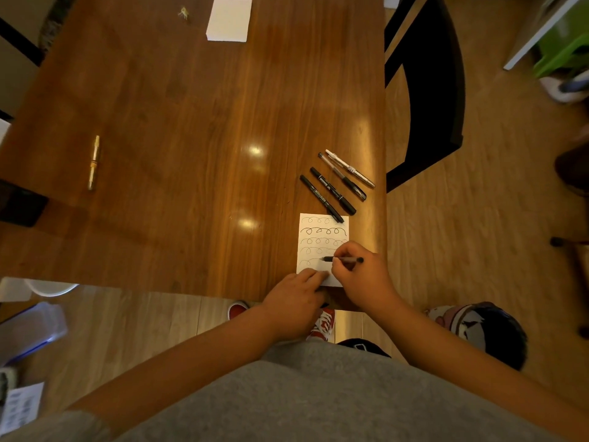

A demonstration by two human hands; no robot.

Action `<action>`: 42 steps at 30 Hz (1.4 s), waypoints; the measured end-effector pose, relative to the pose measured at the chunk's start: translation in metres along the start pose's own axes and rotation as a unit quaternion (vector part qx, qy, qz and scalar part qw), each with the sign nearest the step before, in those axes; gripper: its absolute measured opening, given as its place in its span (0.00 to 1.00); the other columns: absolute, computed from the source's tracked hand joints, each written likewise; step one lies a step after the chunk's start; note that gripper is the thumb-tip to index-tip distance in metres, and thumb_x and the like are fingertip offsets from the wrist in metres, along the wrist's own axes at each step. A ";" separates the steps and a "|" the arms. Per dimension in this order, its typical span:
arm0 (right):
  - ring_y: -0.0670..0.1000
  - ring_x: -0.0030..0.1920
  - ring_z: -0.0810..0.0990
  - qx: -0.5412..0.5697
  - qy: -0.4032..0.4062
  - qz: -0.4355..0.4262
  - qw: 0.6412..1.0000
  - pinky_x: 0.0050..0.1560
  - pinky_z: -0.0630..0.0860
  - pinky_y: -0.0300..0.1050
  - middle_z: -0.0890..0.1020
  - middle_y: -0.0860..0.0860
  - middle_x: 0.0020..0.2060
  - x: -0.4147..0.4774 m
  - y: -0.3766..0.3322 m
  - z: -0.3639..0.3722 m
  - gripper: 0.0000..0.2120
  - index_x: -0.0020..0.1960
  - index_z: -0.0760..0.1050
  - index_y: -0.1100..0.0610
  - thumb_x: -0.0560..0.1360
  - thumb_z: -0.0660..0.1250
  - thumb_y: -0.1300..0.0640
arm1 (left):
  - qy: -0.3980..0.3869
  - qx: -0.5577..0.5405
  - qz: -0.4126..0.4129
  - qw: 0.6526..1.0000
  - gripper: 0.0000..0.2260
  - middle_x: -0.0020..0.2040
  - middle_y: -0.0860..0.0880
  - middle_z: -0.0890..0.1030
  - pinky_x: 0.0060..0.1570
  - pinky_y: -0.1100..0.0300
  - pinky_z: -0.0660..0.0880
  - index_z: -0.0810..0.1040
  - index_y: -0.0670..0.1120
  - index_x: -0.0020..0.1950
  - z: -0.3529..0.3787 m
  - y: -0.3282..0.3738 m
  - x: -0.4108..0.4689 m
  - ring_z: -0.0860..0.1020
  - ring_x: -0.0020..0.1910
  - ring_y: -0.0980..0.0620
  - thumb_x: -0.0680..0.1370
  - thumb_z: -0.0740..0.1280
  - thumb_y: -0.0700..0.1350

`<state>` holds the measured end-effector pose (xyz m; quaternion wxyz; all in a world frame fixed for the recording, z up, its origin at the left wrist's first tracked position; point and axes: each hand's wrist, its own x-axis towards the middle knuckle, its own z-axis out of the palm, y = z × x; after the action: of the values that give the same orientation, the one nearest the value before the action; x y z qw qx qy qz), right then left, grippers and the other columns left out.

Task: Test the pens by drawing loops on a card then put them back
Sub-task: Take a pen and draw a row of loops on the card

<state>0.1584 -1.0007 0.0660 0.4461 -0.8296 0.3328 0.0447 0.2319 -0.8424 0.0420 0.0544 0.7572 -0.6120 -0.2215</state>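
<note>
My left hand and right hand covered the near edge of the card, hiding its bottom row. My right fingers hid the pen at its middle. Labels on the 4 spare pens were too small to read, and I could not make out the yellowish thing far up the table.

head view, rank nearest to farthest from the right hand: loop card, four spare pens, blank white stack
1. Loop card: directly under the right hand, which holds a pen over it.
2. Four spare pens: side by side just beyond the card, toward the right.
3. Blank white stack: far end, well beyond the pens.
</note>
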 end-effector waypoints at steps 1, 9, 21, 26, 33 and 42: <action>0.44 0.40 0.78 0.001 0.001 0.002 1.000 0.35 0.73 0.34 0.78 0.42 0.39 -0.001 0.001 -0.002 0.05 0.47 0.73 0.45 0.77 0.67 0.55 | -0.005 0.008 0.007 1.000 0.17 0.76 0.45 0.62 0.67 0.48 0.64 0.76 0.47 0.64 -0.001 0.001 0.002 0.61 0.73 0.45 0.82 0.56 0.53; 0.43 0.38 0.79 0.002 -0.011 0.000 1.000 0.34 0.72 0.32 0.78 0.41 0.37 -0.008 0.006 -0.006 0.07 0.44 0.72 0.42 0.76 0.67 0.54 | -0.010 0.014 0.025 1.000 0.15 0.75 0.46 0.63 0.66 0.47 0.64 0.76 0.49 0.65 0.000 0.004 0.008 0.61 0.72 0.44 0.81 0.59 0.52; 0.43 0.39 0.78 0.001 0.007 0.006 1.000 0.34 0.71 0.32 0.78 0.41 0.38 -0.003 0.007 -0.008 0.05 0.47 0.73 0.45 0.77 0.67 0.54 | -0.011 -0.004 0.026 1.000 0.15 0.77 0.46 0.61 0.65 0.48 0.66 0.78 0.48 0.62 0.001 0.002 0.010 0.60 0.74 0.44 0.81 0.58 0.52; 0.45 0.41 0.79 0.015 0.018 0.021 0.999 0.35 0.74 0.35 0.79 0.44 0.40 -0.006 0.012 -0.013 0.05 0.46 0.74 0.45 0.77 0.67 0.55 | -0.024 0.017 0.026 0.999 0.16 0.78 0.46 0.59 0.65 0.47 0.65 0.76 0.48 0.64 -0.001 0.004 0.011 0.59 0.74 0.43 0.82 0.57 0.52; 0.43 0.39 0.79 0.025 0.019 0.012 0.999 0.35 0.76 0.34 0.79 0.41 0.38 -0.014 0.013 -0.017 0.10 0.42 0.72 0.41 0.76 0.67 0.55 | -0.039 0.009 0.016 0.999 0.16 0.78 0.45 0.58 0.72 0.46 0.56 0.75 0.47 0.66 -0.004 0.007 0.014 0.55 0.76 0.43 0.83 0.56 0.51; 0.37 0.39 0.79 0.025 0.029 0.007 0.999 0.30 0.71 0.28 0.79 0.39 0.37 -0.013 0.011 -0.013 0.10 0.42 0.72 0.40 0.76 0.67 0.54 | -0.041 0.011 0.020 0.999 0.17 0.79 0.46 0.57 0.69 0.47 0.61 0.74 0.47 0.67 -0.006 0.007 0.015 0.56 0.76 0.43 0.83 0.55 0.52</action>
<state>0.1392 -1.0086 0.0706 0.4564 -0.8166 0.3530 0.0152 0.2307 -0.8599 0.0457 0.0250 0.7360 -0.6309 -0.2444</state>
